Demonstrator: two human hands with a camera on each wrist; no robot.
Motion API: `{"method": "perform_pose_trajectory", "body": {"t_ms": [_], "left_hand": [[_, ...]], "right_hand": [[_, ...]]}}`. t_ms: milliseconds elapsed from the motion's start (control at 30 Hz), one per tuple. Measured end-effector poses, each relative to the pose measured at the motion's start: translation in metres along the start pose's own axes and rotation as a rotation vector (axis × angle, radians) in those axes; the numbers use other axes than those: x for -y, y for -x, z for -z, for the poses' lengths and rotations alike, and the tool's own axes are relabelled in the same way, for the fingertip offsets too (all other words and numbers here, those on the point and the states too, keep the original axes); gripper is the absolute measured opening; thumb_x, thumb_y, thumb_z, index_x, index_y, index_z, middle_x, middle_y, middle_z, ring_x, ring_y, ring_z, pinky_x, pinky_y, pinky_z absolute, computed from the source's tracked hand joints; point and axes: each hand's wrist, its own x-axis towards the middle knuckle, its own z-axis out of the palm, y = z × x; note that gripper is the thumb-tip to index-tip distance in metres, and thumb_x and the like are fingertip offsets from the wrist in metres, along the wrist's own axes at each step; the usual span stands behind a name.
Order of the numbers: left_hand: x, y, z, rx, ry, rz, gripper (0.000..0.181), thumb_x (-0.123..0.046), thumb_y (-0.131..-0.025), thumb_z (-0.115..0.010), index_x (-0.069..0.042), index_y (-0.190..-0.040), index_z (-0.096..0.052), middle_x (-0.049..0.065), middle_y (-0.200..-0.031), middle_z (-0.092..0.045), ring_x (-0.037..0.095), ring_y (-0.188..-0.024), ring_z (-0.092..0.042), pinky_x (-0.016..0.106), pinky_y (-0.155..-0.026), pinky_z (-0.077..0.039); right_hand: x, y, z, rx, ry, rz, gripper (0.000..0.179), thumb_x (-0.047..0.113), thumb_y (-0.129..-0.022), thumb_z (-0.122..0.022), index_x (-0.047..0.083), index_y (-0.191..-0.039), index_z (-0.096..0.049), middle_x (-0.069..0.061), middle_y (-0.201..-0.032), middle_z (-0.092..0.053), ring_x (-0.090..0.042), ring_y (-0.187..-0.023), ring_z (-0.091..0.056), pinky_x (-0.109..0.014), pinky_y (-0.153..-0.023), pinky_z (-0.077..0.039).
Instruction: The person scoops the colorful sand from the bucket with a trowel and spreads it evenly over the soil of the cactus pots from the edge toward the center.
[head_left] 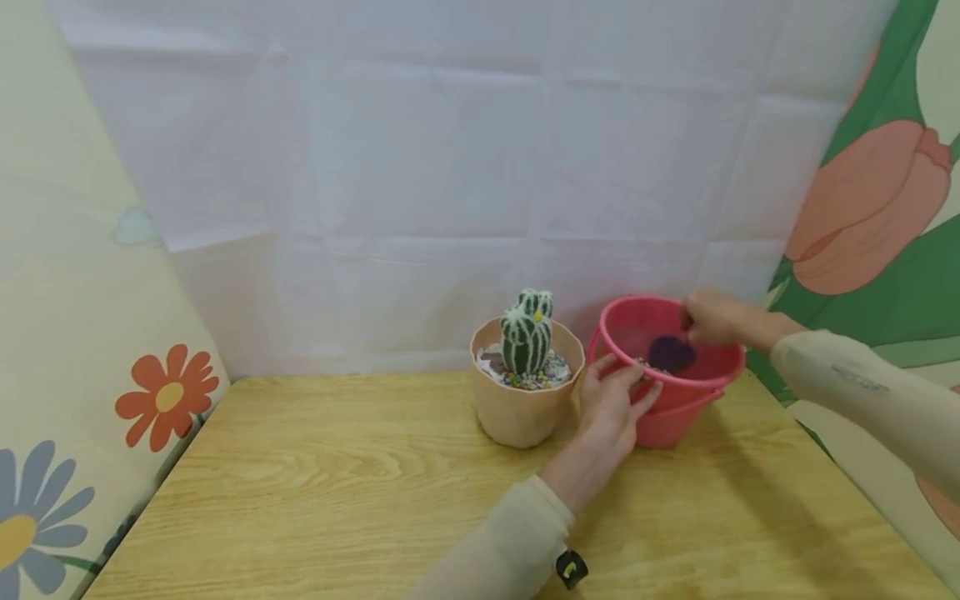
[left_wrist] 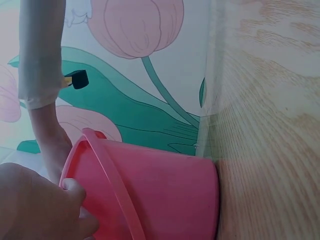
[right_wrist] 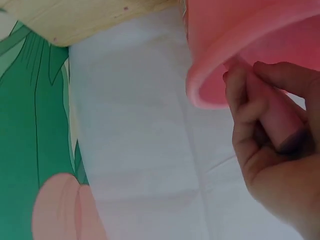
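A pink bucket (head_left: 675, 417) stands on the table beside a cactus pot. At its near left rim my left hand (head_left: 609, 404) grips the edge, also seen in the left wrist view with its fingers (left_wrist: 75, 192) over the rim. Over the far right side of the bucket, my right hand (head_left: 708, 317) holds a small shovel. The shovel's pink handle (right_wrist: 277, 117) with a dark end lies in the curled fingers in the right wrist view. Its dark purple head (head_left: 672, 354) is down inside the bucket, near some small coloured bits.
Left of the bucket is a peach pot (head_left: 517, 412) with a green-and-white cactus (head_left: 527, 337) standing in white material and coloured pebbles. A wooden table (head_left: 337, 483) lies below, a white sheet (head_left: 412, 167) hangs behind, and flower-patterned walls flank it. The bucket's handle (left_wrist: 117, 185) hangs down its side.
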Motion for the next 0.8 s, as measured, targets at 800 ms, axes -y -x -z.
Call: {"method": "perform_pose_trajectory", "body": {"t_ms": [800], "left_hand": [[0.008,-0.001,-0.004,0.006,-0.016,-0.026,0.038,0.013,-0.086,-0.069,0.001,-0.12,-0.056,0.024,-0.109,-0.063,0.029,-0.092,-0.068,0.046,-0.082,-0.061]], "right_hand": [[-0.02,0.005,0.007,0.213,0.027,0.116,0.021,-0.003,-0.088,-0.068,0.007,-0.071,-0.071,0.003,-0.062,-0.062,-0.007,-0.055,-0.05,-0.025,-0.048,-0.047]]}}
